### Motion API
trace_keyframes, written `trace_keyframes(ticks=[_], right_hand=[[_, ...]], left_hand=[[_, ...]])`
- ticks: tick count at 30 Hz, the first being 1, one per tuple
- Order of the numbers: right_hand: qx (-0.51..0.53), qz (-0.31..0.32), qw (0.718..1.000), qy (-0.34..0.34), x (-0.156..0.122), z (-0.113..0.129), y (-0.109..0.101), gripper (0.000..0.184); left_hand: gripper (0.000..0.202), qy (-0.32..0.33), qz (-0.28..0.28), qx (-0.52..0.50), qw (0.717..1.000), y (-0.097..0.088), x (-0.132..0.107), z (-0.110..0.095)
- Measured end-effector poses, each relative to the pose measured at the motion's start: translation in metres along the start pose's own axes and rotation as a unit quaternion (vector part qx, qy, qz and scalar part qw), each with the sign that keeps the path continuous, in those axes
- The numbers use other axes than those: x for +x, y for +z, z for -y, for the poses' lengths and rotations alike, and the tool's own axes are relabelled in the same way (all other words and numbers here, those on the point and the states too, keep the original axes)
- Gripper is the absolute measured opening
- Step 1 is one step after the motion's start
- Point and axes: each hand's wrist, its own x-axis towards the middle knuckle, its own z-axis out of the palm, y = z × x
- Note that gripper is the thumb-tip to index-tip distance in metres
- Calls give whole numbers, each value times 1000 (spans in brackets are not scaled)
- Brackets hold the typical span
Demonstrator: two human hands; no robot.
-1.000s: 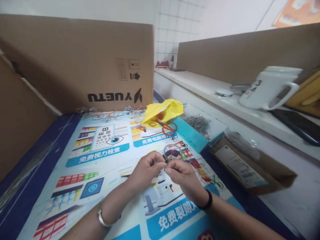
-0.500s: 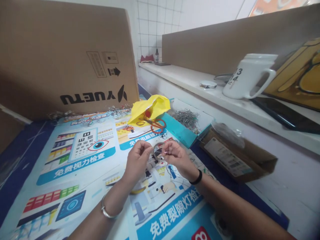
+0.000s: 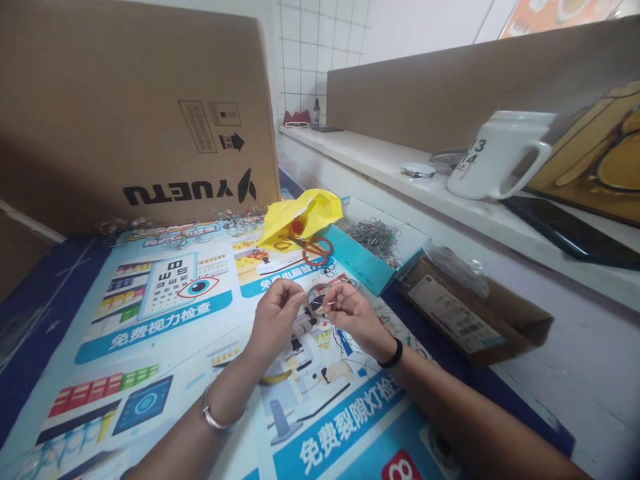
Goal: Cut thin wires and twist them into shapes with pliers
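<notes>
Over the printed sheet, my left hand (image 3: 283, 310) is closed, thumb and forefinger pinching the edge of a thin grey-brown ring (image 3: 311, 298). The ring stands in the gap between both hands, and the print shows through its middle. My right hand (image 3: 353, 317) is closed at the ring's right side, its fingertips pinched around a tiny thin pinkish-white piece (image 3: 331, 303) whose kind is too small to tell. Just beyond the hands, orange-handled scissors (image 3: 319, 251) lie against a yellow bag (image 3: 320, 207).
An open blue-and-white box (image 3: 363, 260) holds many thin metal pieces (image 3: 375, 237). Right of it is a brown carton (image 3: 460, 320) with clear plastic. A large cardboard box (image 3: 200, 73) stands at the back left. The ledge bears a white mug (image 3: 500, 157) and a dark phone (image 3: 565, 227).
The view has shifted very slightly. Both hands stay nearly in place with the ring between them, and the small piece in my right fingers has barely moved.
</notes>
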Motion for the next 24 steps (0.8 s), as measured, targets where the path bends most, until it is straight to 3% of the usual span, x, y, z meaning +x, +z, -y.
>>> trace_keyframes(ticks=[13,17,20,24], right_hand=[[-160,36,986,-28,2,9,-4,20],[-171,10,985,-21,8,14,-18,19],[-221,0,975,-12,16,6,-33,20],[-267,-1,963,21,25,-8,-44,20]], left_hand=[[11,-16,76,-4,997,6,-5,-4],[11,-34,61,-30,997,4,1,-1],[8,-40,36,56,997,0,8,12],[9,3,64,244,968,-2,13,33]])
